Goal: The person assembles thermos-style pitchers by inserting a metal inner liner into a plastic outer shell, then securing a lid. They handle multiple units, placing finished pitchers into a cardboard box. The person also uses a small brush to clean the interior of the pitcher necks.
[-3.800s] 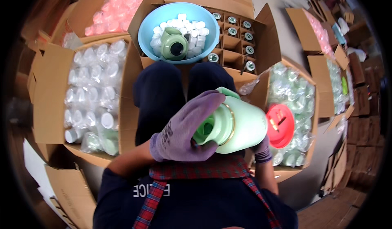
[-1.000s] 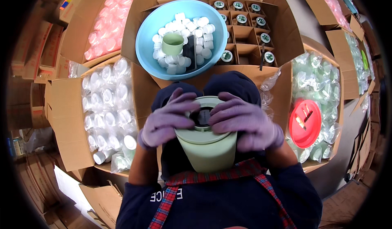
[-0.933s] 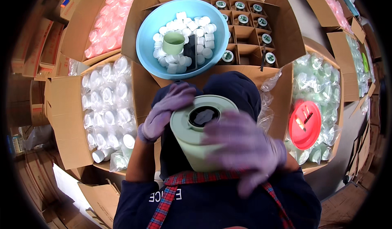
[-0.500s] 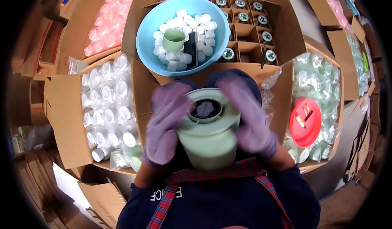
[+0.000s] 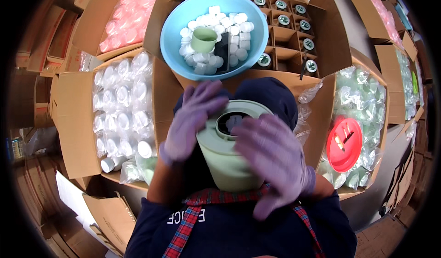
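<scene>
A pale green round container with a wide lid stands in my lap, a dark round piece set in the ring at the lid's centre. My left hand, in a purple and white glove, is at the lid's left edge with its fingers stretched out and spread. My right hand, gloved alike and blurred by motion, lies flat over the right side of the lid and body, fingers extended. Whether either palm presses on the container is hard to see. Neither hand is wrapped round anything.
Ahead, a blue basin holds white caps, a green cup and a dark phone-like slab. Behind it, a divided carton holds lidded jars. Boxes of wrapped white containers and green ones flank me; a red dish sits right.
My right hand has shifted inward and nearer to me across the container. My left hand has risen slightly, its fingers spreading at the lid's edge. The view has shifted slightly.
</scene>
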The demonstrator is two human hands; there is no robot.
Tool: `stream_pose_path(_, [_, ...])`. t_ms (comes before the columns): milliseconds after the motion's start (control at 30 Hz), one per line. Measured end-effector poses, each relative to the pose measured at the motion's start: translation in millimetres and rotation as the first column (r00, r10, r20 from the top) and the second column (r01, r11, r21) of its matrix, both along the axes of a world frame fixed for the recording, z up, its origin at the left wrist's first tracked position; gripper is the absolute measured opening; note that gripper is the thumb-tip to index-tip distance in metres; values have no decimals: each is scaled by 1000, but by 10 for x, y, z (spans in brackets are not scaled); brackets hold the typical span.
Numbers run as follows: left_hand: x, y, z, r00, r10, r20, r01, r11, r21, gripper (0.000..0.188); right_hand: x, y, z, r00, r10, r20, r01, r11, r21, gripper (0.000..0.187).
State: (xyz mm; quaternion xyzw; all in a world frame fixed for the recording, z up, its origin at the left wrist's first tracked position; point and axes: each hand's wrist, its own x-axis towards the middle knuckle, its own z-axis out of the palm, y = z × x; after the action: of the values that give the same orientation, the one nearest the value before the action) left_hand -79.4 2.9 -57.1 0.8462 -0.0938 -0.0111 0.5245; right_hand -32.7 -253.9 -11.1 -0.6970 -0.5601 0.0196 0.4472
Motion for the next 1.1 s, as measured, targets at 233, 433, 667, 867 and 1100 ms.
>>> stream_pose_path(233, [-20, -119, 53, 990, -141, 28, 142, 989, -39, 53, 39, -41, -15, 996, -62, 71, 69, 994, -90, 102])
stream_pose_path(433, [23, -145, 244, 988, 115, 105, -130, 981, 144, 63, 534, -130, -86, 982, -185, -36, 186, 982, 24, 85])
stream_pose_path(667, [304, 5, -22, 936, -344, -76, 329, 930, -163, 63, -9, 26, 304, 996, 55, 76, -41, 983, -176, 109])
stream_pose_path(867, [20, -148, 178, 999, 7, 37, -6, 999, -37, 65, 518, -131, -466, 894, -73, -442, 100, 994, 37, 92])
stream_pose_path(1100, [421, -22, -23, 873, -487, 24, 486, 865, -125, 62, 39, -111, 77, 975, -199, -94, 162, 937, -311, 75])
